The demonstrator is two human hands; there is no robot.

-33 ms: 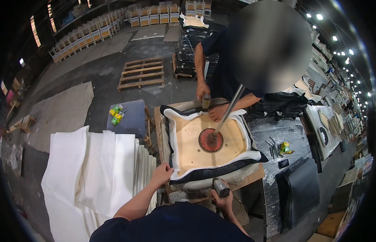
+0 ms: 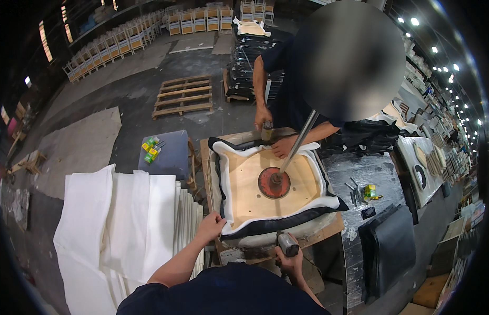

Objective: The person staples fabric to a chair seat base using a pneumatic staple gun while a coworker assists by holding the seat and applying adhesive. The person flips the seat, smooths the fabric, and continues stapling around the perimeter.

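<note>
Presently, around the panel [image 2: 247, 181], I note: three o'clock, yellow-green box [image 2: 370, 192], print illegible; eight, left hand [image 2: 211, 227] touching padding [image 2: 226, 195], grip undetermined; six, right hand [image 2: 291, 262] clasping grey tool [image 2: 288, 244].

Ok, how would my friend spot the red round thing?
Find the workbench in the middle. On it lies a pale wooden board with white padding around its edge. The disc sits on that board at the bottom of a slanting metal pole, its red standing out against the plain wood.

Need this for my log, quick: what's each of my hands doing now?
Left hand: at a corner of the white padding; grip cannot be told.
Right hand: closed, holding a handheld tool.
</note>
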